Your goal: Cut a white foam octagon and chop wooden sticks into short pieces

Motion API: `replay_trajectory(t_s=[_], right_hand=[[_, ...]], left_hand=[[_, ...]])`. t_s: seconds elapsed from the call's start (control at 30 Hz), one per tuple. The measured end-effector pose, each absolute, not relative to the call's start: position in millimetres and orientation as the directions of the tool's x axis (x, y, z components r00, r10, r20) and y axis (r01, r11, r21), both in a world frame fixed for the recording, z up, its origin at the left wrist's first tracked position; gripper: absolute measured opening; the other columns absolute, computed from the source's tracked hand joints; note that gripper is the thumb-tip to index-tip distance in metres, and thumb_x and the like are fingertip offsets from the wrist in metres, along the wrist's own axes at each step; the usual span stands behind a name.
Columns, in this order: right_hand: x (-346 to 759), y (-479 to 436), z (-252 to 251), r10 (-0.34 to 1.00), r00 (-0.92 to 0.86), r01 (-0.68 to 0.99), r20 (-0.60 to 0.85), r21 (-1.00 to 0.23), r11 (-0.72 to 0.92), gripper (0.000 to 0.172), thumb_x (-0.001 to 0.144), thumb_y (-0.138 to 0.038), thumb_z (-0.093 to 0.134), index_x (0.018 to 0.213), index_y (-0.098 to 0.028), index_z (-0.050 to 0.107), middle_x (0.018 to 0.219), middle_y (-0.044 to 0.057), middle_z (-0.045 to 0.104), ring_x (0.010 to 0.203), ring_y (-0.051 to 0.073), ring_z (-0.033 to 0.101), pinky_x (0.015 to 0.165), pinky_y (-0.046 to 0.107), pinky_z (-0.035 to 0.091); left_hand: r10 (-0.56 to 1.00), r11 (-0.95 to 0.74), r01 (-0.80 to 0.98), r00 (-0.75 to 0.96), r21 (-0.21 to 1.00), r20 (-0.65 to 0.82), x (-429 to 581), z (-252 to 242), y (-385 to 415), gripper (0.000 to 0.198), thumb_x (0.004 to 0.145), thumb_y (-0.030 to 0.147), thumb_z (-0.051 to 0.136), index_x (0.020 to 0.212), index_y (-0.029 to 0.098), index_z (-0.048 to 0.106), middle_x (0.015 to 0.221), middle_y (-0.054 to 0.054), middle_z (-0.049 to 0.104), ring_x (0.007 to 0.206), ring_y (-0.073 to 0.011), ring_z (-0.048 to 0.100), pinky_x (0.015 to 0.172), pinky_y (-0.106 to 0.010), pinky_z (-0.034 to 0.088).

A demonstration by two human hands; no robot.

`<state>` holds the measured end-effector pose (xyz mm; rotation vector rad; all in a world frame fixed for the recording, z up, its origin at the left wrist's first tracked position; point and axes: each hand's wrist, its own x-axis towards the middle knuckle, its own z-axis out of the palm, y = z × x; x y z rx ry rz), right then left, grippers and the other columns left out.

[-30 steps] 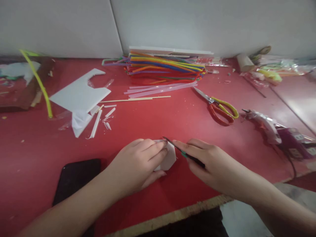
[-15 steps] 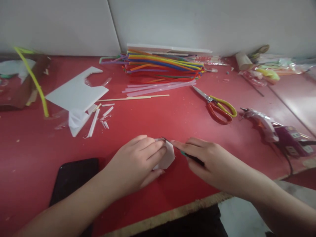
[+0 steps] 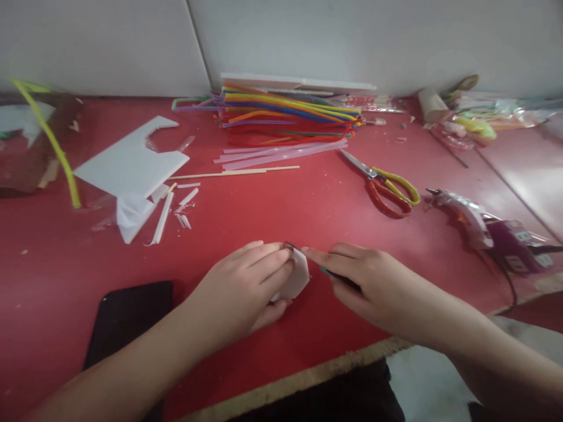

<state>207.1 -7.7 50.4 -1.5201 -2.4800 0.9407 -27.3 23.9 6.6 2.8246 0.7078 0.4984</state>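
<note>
Here the small white foam piece with angled edges (image 3: 298, 276) lies flat on the red surface (image 3: 281, 199), close to the near edge and directly between the two hands. The left hand (image 3: 244, 290) lies over the piece's left part, fingers spread and pressing it down, so only its right portion shows. The right hand (image 3: 360, 281) comes in from the right, closed around a thin dark craft knife with a green section (image 3: 336, 275), its forefinger stretched along the tool. The knife's long axis runs from lower right up to upper left, and its tip meets the foam piece at the upper edge, just beside the left fingertips (image 3: 285, 252). Both hands are at the piece; the left is on it, while the right reaches it only through the blade.

Further back, well apart from the hands, lie a larger white foam sheet with a notch cut out (image 3: 132, 164), a bundle of coloured straws (image 3: 290, 117), a pair of red and yellow handled scissors (image 3: 387, 184) and a glue gun (image 3: 466, 217). A black flat object (image 3: 127, 316) lies near the left forearm.
</note>
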Motion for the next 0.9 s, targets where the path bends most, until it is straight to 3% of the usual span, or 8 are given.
replay_trajectory(t_s=[0.33,0.9], right_hand=[[204,-8,52,0.827,-0.502,0.784,-0.251,-0.535,0.314,0.052,0.089,-0.008,0.046,0.138,-0.025,0.049,0.105,0.005,0.066,0.089,0.017,0.063,0.078,0.031,0.051],[203,-7,43,0.843,-0.483,0.770,-0.235,-0.572,0.282,0.056,0.087,-0.006,0.044,0.140,-0.024,0.047,0.107,0.007,0.065,0.091,0.018,0.062,0.080,0.033,0.051]], left_hand=[[0.443,-0.896,0.410,0.818,0.168,0.368,-25,2,22,0.036,0.082,0.020,0.053,0.114,0.007,0.063,0.115,-0.012,0.070,0.107,-0.0287,0.064,0.096,-0.044,0.052],[0.423,-0.901,0.428,0.836,0.066,0.349,-22,-1,17,0.035,0.089,0.021,0.051,0.117,0.002,0.062,0.113,-0.016,0.070,0.106,-0.0298,0.065,0.093,-0.041,0.056]])
